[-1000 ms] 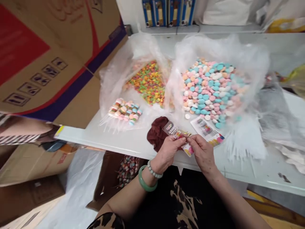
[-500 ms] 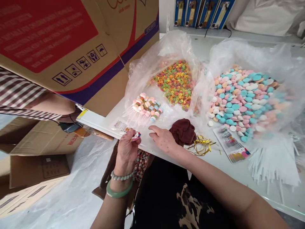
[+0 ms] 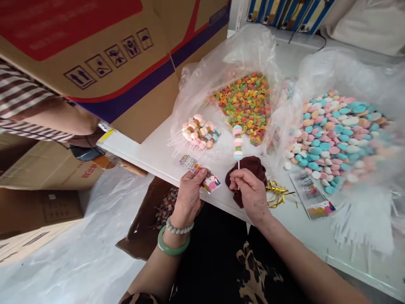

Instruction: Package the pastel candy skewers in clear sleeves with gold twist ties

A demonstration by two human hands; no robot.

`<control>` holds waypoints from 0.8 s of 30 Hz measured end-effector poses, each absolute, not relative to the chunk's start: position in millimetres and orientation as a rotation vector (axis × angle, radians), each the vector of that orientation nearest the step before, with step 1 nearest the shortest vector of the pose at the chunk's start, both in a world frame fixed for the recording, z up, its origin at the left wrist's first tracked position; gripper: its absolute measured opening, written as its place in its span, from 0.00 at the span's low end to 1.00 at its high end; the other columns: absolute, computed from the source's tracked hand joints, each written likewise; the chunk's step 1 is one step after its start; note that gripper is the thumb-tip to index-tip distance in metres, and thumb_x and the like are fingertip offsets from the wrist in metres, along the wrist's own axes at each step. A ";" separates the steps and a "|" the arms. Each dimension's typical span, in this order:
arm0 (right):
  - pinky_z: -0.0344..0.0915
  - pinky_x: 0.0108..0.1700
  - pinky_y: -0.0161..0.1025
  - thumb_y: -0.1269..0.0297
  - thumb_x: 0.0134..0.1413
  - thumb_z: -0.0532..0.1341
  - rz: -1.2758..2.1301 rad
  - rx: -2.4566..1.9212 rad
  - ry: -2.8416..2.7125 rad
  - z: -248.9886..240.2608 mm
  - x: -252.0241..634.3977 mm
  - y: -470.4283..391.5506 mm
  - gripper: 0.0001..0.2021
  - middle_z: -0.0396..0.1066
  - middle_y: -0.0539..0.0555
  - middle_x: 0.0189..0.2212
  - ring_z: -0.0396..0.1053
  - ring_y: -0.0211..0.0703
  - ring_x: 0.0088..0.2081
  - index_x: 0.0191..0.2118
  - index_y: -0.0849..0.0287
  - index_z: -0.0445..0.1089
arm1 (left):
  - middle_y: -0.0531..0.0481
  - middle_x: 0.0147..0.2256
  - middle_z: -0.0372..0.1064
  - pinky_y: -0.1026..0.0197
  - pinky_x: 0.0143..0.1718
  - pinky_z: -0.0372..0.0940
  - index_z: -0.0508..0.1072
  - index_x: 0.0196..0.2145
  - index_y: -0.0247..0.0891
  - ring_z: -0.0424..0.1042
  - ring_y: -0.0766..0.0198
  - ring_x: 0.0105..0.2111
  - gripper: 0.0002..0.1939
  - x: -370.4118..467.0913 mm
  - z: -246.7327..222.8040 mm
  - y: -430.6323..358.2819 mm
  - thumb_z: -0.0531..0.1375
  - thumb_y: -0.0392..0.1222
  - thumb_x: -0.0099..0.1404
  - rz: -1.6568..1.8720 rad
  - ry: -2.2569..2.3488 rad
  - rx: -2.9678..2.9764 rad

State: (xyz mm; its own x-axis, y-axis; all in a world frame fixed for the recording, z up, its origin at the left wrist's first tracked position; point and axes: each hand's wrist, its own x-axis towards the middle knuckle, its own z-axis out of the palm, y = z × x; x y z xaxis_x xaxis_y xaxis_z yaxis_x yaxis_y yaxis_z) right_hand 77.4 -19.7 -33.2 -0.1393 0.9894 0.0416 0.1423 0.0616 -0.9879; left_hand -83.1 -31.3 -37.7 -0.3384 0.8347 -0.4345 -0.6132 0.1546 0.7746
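Note:
My left hand (image 3: 189,191) pinches a small clear printed bag (image 3: 211,183) at the table's front edge. To its right, my right hand (image 3: 252,193) grips a candy skewer (image 3: 238,143) by its white stick, pastel pieces upward and a green one among them. The skewer stands nearly upright, apart from the bag. Behind my left hand lies a pile of similar candy skewers (image 3: 202,134), their sticks pointing to the front left. A dark brown cloth (image 3: 258,166) is bunched behind my right hand, with gold twist ties (image 3: 278,195) beside it.
Plastic bags hold ring-shaped candies (image 3: 248,105) and pastel candies (image 3: 341,139). More printed bags (image 3: 311,196) and white sticks (image 3: 367,223) lie at right. A large carton (image 3: 155,116) stands at left, a person's arm (image 3: 60,116) beyond it. An open box (image 3: 142,219) sits below the table edge.
My right hand has taken hold of a candy skewer and moved right, raising it in front of the brown cloth. My left hand has shifted right with the printed bag. The view has turned slightly.

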 end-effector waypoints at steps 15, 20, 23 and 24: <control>0.63 0.36 0.37 0.64 0.55 0.62 0.827 -1.316 -1.384 -1.3 146.0 -44.0 0.09 0.67 0.48 0.25 0.66 0.39 0.29 0.25 0.55 0.70 | 0.49 0.30 0.74 0.67 0.24 0.61 0.81 0.36 0.37 0.67 0.69 0.25 0.15 10.3 -0.1 -29.0 0.70 0.48 0.52 1.241 0.970 0.573; 0.59 0.32 0.36 0.59 0.56 0.61 0.841 -1.344 -1.266 -1.6 170.8 -54.8 0.14 0.63 0.47 0.23 0.62 0.38 0.28 0.22 0.56 0.66 | 0.51 0.21 0.69 0.66 0.21 0.57 0.77 0.24 0.33 0.62 0.71 0.20 0.16 45.7 7.8 -30.6 0.73 0.48 0.44 1.134 1.004 0.628; 0.58 0.32 0.36 0.56 0.57 0.60 0.818 -1.306 -1.241 2.8 185.6 -61.4 0.16 0.61 0.47 0.21 0.61 0.37 0.27 0.21 0.57 0.65 | 0.54 0.19 0.66 0.68 0.20 0.53 0.74 0.21 0.33 0.58 0.74 0.19 0.17 69.8 13.0 -32.3 0.74 0.46 0.41 1.182 1.018 0.616; 0.58 0.32 0.36 0.55 0.58 0.59 0.828 -1.281 -1.230 5.2 190.5 -63.4 0.17 0.61 0.47 0.21 0.60 0.37 0.27 0.21 0.57 0.65 | 0.54 0.20 0.65 0.68 0.21 0.52 0.73 0.22 0.34 0.57 0.75 0.19 0.17 77.3 15.1 -33.6 0.74 0.46 0.43 1.192 1.010 0.631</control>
State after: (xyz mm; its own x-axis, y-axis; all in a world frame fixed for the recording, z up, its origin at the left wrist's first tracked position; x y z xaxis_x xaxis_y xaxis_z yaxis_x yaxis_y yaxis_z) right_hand 190.5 -63.4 5.2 0.2106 0.9568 0.2004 0.1749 0.1648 -0.9707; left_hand 77.3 -33.6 15.1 0.0420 0.9528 -0.3005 -0.4527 0.2863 0.8445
